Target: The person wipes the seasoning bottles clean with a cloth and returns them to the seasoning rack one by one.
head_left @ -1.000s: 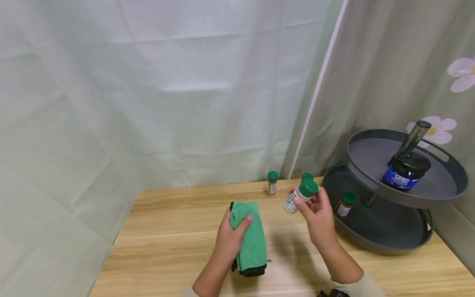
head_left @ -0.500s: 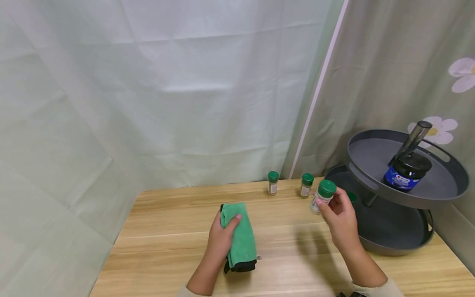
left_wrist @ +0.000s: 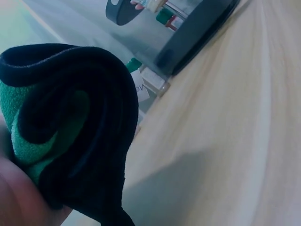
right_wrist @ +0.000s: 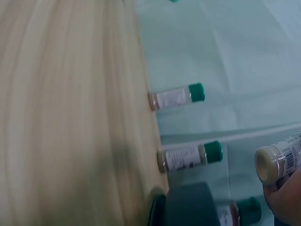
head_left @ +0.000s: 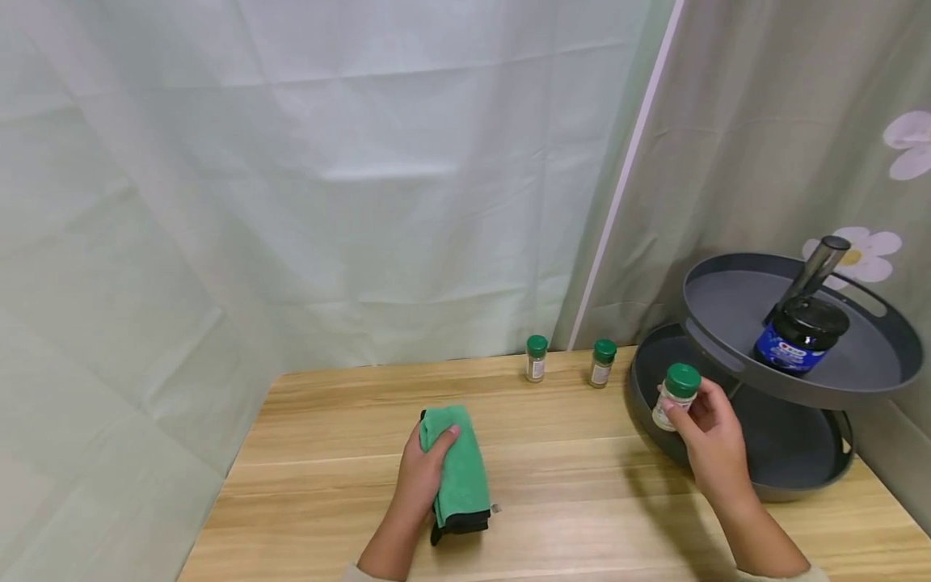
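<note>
Two hands in use. The fingers of my left hand [head_left: 420, 477] were wrapped round a folded green cloth [head_left: 464, 473] with a black edge [head_left: 465, 523], thumb lying along its top face; I had it low over the near part of the wooden surface [head_left: 327, 453]. The fingers of my right hand [head_left: 716, 444] pinched a small jar [head_left: 673, 402] with a green lid [head_left: 684, 378], narrowed to its width. The jar was raised off the surface, slightly tilted, in front of the left side of the lower tray [head_left: 785, 440]; contact with the rim could not be told. A barcode showed on its label in the right wrist view.

Another green-lidded jar [left_wrist: 175, 21] stood in the lower tray, masked from the head view. Upper tray [head_left: 727, 299]: one dark jar with a blue label [head_left: 798, 335], just beside the post [head_left: 819, 267]. Left jar [head_left: 536, 361] and right jar [head_left: 601, 365], both green-lidded, stood upright and apart at the back of the surface, near the curtain [head_left: 436, 202].
</note>
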The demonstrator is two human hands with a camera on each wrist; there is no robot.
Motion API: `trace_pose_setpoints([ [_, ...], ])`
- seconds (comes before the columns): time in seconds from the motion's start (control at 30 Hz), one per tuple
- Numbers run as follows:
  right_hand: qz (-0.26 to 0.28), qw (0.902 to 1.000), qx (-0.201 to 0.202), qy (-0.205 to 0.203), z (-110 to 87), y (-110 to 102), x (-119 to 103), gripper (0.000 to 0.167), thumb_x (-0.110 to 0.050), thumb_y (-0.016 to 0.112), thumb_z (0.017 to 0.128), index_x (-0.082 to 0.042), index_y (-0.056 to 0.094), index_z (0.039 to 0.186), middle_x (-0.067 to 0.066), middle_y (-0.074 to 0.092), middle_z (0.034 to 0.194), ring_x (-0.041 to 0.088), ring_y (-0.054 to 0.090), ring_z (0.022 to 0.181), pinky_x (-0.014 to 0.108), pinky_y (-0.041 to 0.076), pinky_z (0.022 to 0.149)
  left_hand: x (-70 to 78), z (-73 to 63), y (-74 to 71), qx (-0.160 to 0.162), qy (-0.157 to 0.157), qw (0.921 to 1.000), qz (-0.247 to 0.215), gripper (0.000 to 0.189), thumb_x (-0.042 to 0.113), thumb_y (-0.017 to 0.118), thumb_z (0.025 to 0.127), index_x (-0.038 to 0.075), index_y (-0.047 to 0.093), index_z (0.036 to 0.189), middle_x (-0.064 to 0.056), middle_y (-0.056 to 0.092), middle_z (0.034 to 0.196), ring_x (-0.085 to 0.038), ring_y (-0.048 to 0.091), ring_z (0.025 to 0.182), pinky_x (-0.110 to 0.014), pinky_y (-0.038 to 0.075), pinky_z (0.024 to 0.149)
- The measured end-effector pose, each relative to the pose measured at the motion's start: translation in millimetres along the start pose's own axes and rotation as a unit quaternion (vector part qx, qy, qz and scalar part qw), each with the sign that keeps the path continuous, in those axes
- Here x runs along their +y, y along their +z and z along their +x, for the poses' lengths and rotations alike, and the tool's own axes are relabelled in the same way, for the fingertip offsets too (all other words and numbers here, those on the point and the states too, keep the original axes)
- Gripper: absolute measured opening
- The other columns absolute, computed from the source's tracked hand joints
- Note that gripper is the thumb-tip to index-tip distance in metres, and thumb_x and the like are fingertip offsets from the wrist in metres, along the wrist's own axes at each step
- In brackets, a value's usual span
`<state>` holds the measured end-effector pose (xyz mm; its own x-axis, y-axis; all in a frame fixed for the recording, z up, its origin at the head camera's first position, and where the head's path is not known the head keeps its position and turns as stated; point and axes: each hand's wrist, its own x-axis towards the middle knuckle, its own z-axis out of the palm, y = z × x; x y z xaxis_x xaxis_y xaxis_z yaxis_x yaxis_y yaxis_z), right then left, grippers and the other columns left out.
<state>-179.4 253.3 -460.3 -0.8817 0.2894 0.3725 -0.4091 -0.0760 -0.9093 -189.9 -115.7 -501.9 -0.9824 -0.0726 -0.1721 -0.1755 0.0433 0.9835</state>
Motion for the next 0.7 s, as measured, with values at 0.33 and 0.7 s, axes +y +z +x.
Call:
trace_pose_setpoints([
  [0.33,-0.017,0.9992,0.027,0.023,-4.5,-29,9,0.041,0.016,0.060,0.091,-0.012,0.059,0.122,-0.009,0.068,0.110,0.000,0.064,0.102,0.009,0.051,0.084,-23.7,10.8,-9.5,-0.024,-0.031,0.9982,-0.046,0.074,0.053,0.064,0.095,0.009,0.036,0.149,-0.012,0.058,0.122,-0.020,0.062,0.102,-0.033,0.055,0.085],
  [0.7,-0.096,0.9932,0.035,0.056,-0.5,-62,12,0.038,0.007,0.064,0.093,-0.021,0.057,0.118,-0.019,0.066,0.105,-0.009,0.061,0.099,0.004,0.047,0.081,-37.1,16.5,-16.1,-0.040,-0.034,0.9968,-0.061,0.071,0.049,0.063,0.097,0.007,0.036,0.146,-0.010,0.059,0.118,-0.019,0.063,0.100,-0.034,0.055,0.085],
])
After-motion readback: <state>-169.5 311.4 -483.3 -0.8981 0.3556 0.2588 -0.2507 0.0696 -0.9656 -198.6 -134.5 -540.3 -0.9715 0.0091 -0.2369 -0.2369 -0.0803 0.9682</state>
